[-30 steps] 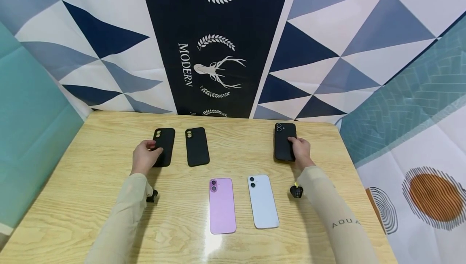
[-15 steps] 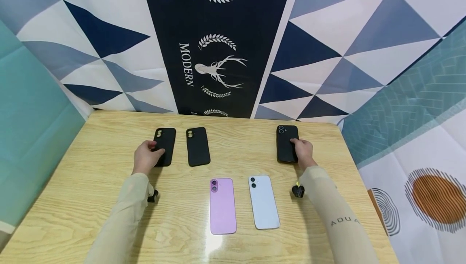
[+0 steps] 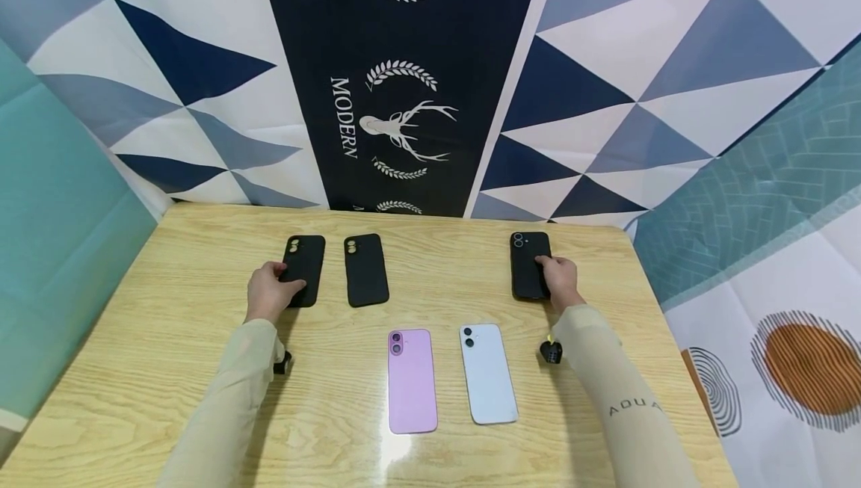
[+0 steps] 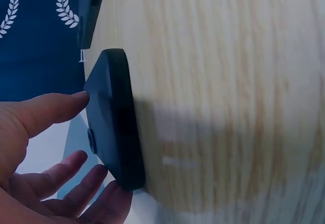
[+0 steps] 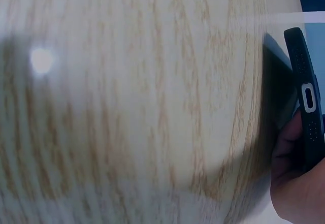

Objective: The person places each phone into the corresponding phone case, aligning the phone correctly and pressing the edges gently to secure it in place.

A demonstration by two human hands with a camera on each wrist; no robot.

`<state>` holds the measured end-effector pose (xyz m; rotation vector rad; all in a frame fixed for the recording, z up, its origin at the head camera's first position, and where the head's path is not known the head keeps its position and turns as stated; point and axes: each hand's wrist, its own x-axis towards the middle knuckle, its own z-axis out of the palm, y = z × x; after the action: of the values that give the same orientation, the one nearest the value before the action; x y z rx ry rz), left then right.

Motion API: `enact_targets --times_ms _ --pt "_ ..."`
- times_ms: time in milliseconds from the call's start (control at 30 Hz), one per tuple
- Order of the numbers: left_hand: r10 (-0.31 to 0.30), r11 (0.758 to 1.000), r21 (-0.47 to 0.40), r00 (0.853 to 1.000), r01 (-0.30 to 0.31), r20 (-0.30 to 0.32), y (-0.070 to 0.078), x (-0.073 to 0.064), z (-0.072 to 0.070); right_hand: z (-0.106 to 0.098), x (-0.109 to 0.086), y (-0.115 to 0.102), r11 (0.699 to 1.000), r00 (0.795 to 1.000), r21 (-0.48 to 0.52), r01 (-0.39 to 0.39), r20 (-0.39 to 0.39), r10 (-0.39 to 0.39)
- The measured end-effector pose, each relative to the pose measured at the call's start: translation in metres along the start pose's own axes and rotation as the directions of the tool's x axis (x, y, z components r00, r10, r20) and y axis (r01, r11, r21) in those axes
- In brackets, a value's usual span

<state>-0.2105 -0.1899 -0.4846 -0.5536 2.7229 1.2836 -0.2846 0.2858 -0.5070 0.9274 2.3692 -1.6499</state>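
Note:
My right hand point(image 3: 561, 279) grips a phone in a black case point(image 3: 528, 264), thumb across its back and fingers beneath. In the right wrist view, the cased phone point(image 5: 307, 97) shows its charging port end, raised above the table with a shadow beside it. My left hand point(image 3: 269, 290) is at the left side of an unfilled black phone case point(image 3: 306, 267) lying on the table. The left wrist view shows the thumb point(image 4: 56, 112) at the back of that case point(image 4: 114, 117), with loosely bent fingers near its edge.
A second black case point(image 3: 365, 270) lies right of the first. Nearer the person, a pink phone point(image 3: 412, 380) and a white phone point(image 3: 487, 372) lie back up on the wooden table point(image 3: 323, 428). A patterned wall covering point(image 3: 403, 39) rises behind the table's far edge.
The cased phone in my right hand has shifted slightly toward the person, then stayed nearly still. My left thumb has moved a little to the right over the case. The other items lie unmoved.

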Motion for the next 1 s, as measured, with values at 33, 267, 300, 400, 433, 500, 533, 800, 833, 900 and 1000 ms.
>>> enact_targets --times_ms 33,267,300,400,433,500,533,800,833,900,1000 --pt "0.002 1.0 0.002 1.0 -0.002 0.0 -0.001 0.0 0.0 0.0 0.0 0.0 1.0 1.0 -0.008 0.001 0.005 -0.001" --pt "-0.011 0.999 0.033 1.0 0.011 0.006 -0.005 0.003 0.002 -0.002 -0.003 -0.002 0.996 0.998 -0.084 0.035 0.049 -0.031" --pt "-0.013 0.999 0.037 1.0 0.012 0.008 -0.005 0.004 0.002 -0.002 -0.004 -0.002 0.995 0.998 -0.094 0.042 0.052 -0.037" --pt "-0.024 0.999 0.032 1.0 0.023 0.018 -0.005 0.005 0.002 -0.002 -0.004 -0.003 0.988 0.996 -0.142 0.062 0.067 -0.053" --pt "-0.028 0.999 0.029 0.999 0.027 0.023 -0.004 0.005 0.001 -0.001 -0.005 -0.003 0.985 0.996 -0.157 0.069 0.068 -0.059" --pt "-0.037 0.999 0.023 0.999 0.036 0.031 -0.004 0.006 0.001 -0.001 -0.006 -0.004 0.978 0.995 -0.193 0.083 0.069 -0.071" --pt "-0.04 0.999 0.019 0.999 0.039 0.033 -0.004 0.006 0.001 0.0 -0.006 -0.004 0.973 0.995 -0.211 0.091 0.069 -0.078" --pt "-0.054 0.998 0.021 0.997 0.053 0.051 -0.004 0.008 -0.002 0.001 -0.011 -0.006 0.942 0.995 -0.322 0.1 0.028 -0.097" --pt "-0.057 0.998 0.017 0.997 0.056 0.054 -0.004 0.009 -0.002 0.001 -0.011 -0.006 0.94 0.995 -0.327 0.095 0.022 -0.093" --pt "-0.061 0.998 0.009 0.997 0.06 0.057 -0.004 0.009 -0.003 0.001 -0.013 -0.007 0.939 0.996 -0.333 0.087 0.016 -0.087" --pt "-0.067 0.998 0.002 0.996 0.067 0.054 -0.005 0.01 -0.004 0.002 -0.015 -0.009 0.938 0.996 -0.336 0.087 0.004 -0.091"
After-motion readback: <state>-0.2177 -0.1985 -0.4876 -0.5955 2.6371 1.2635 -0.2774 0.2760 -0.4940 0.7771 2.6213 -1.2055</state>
